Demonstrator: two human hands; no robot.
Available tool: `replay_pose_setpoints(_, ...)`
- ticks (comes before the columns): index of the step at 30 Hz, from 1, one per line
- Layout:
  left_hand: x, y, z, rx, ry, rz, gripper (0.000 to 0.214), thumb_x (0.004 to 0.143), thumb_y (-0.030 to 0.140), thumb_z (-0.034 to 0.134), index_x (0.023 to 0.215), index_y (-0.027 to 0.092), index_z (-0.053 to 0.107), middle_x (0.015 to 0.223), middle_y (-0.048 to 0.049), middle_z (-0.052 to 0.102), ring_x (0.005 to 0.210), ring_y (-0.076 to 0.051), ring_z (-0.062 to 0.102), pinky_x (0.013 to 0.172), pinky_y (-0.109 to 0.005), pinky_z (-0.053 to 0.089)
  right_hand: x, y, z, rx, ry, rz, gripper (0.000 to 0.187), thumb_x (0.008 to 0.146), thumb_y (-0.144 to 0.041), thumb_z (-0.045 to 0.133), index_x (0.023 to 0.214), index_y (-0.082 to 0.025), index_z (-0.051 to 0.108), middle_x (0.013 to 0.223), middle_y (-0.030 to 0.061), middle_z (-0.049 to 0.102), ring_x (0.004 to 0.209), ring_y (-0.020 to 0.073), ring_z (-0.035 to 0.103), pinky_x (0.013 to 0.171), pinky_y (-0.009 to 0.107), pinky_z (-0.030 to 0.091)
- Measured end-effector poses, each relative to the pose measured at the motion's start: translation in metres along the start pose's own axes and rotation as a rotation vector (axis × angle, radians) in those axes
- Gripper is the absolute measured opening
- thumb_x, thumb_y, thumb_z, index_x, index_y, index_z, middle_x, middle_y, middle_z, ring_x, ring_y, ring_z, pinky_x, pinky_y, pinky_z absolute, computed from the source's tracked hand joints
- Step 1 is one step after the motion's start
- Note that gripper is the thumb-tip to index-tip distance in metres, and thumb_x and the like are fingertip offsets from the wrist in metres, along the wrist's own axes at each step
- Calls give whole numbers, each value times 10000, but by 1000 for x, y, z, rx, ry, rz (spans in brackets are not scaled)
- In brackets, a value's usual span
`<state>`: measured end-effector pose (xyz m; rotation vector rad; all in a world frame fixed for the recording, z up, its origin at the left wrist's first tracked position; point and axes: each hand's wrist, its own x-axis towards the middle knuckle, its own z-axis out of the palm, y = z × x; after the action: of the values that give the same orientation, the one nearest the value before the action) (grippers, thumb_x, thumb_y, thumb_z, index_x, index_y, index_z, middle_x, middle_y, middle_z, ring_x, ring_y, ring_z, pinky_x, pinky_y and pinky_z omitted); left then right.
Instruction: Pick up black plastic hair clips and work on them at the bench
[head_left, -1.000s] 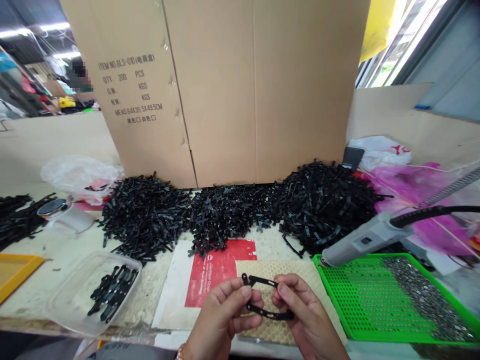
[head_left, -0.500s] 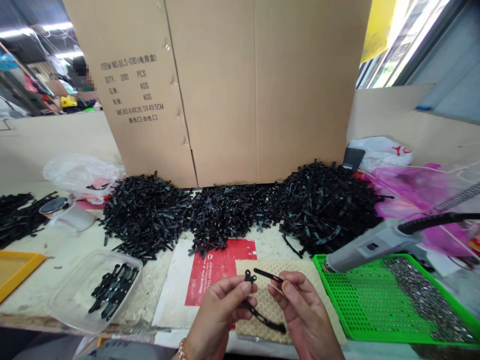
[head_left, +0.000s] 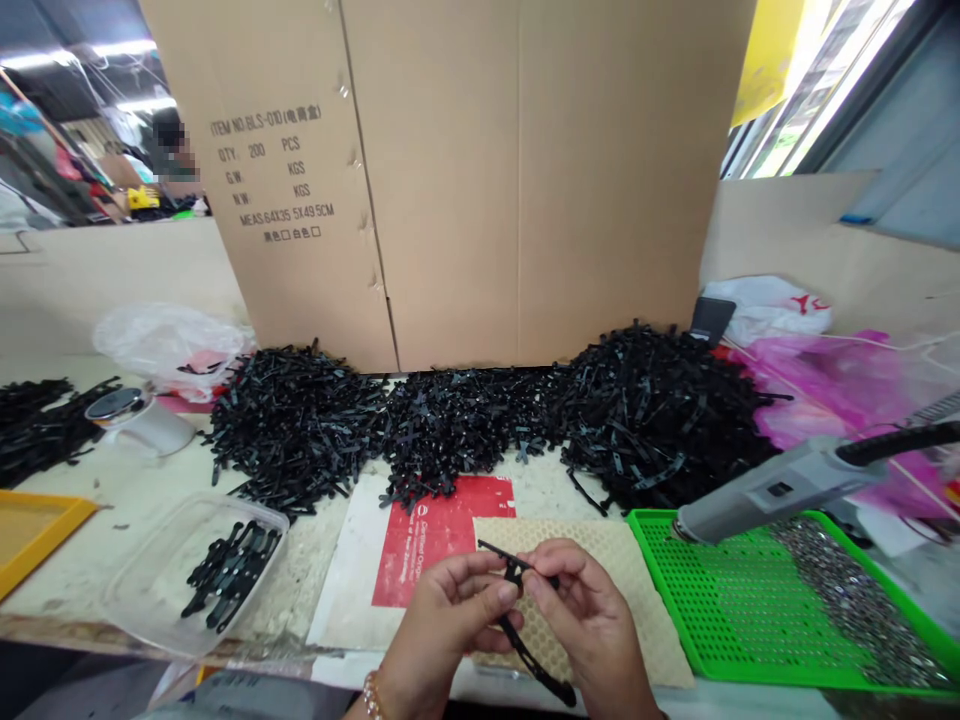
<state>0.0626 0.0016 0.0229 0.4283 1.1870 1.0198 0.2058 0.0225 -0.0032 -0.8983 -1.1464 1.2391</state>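
We see the left hand [head_left: 450,620] and the right hand [head_left: 589,620] meeting low at centre above a honeycomb-textured mat [head_left: 637,610], each pinching, thumb against forefinger, the same pair of thin black plastic strips [head_left: 525,625]. The strips are joined at the pinch: one short arm points up and left, the other runs down and right to a rounded end near the bench edge. Under the mat lies a red printed card [head_left: 435,540]. Behind it, three heaps of like black parts [head_left: 480,425] lie against a large cardboard carton [head_left: 480,180]. To the left, a clear plastic tub [head_left: 142,590] holds a few assembled black pieces, with a yellow tray [head_left: 34,530] at the edge and a white cup [head_left: 142,425] beyond. To the right, a green perforated tray [head_left: 720,600] carries small metal parts, and a grey power tool [head_left: 780,485] hangs over it.
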Motion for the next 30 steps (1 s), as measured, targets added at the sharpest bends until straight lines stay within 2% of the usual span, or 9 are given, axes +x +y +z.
replay_pose_setpoints(4, -3, -2, 1, -49, -2, -1, 566, 509, 319, 892, 996, 142, 663, 868, -79, 674, 729, -185, 656, 517, -224, 517, 3, 3, -3, -65, 6, -68, 84, 795, -267, 711, 768, -208, 657, 797, 57, 577, 803, 198, 566, 706, 267, 503)
replay_pose_setpoints(8, -6, -1, 2, -96, 0, -28, 567, 489, 285, 901, 988, 145, 671, 920, -81, 668, 783, -188, 665, 548, -206, 509, 4, 6, -5, -71, -2, -70, 88, 789, -271, 719, 775, -208, 659, 812, 60, 569, 822, 204, 562, 712, 277, 504)
replay_pose_setpoints(14, -1, -5, 4, -165, 146, 26, 553, 504, 270, 899, 982, 145, 652, 903, -67, 692, 698, -124, 643, 558, -179, 497, 2, 6, -5, -31, 30, 66, 158, 762, -326, 752, 729, -202, 660, 850, 56, 563, 839, 195, 551, 726, 252, 493)
replay_pose_setpoints(18, 3, -8, 5, -232, 195, 67, 554, 489, 244, 908, 963, 152, 634, 908, -62, 697, 741, -131, 655, 607, -187, 520, -1, 8, -6, -10, 28, 114, 176, 754, -340, 760, 719, -199, 660, 837, 52, 555, 857, 203, 540, 738, 262, 483)
replay_pose_setpoints(22, 2, -9, 9, -312, 161, 27, 481, 562, 186, 876, 980, 146, 640, 928, -71, 705, 773, -126, 662, 643, -178, 530, -5, 9, -7, 55, 94, 162, 204, 727, -353, 781, 726, -196, 651, 842, 44, 557, 843, 198, 542, 742, 268, 480)
replay_pose_setpoints(26, 1, -9, 13, -423, 102, -65, 361, 616, 138, 841, 939, 125, 681, 926, -69, 711, 777, -117, 660, 712, -185, 547, -5, 8, -5, 80, 94, 176, 207, 713, -348, 793, 723, -198, 651, 839, 35, 562, 835, 189, 547, 757, 266, 475)
replay_pose_setpoints(30, 1, -11, 16, -462, 82, -96, 196, 703, 194, 788, 861, 103, 717, 911, -76, 712, 767, -120, 655, 705, -186, 555, -4, 9, -2, 93, 97, 179, 212, 711, -355, 795, 719, -199, 652, 863, 36, 568, 861, 188, 548, 766, 260, 473)
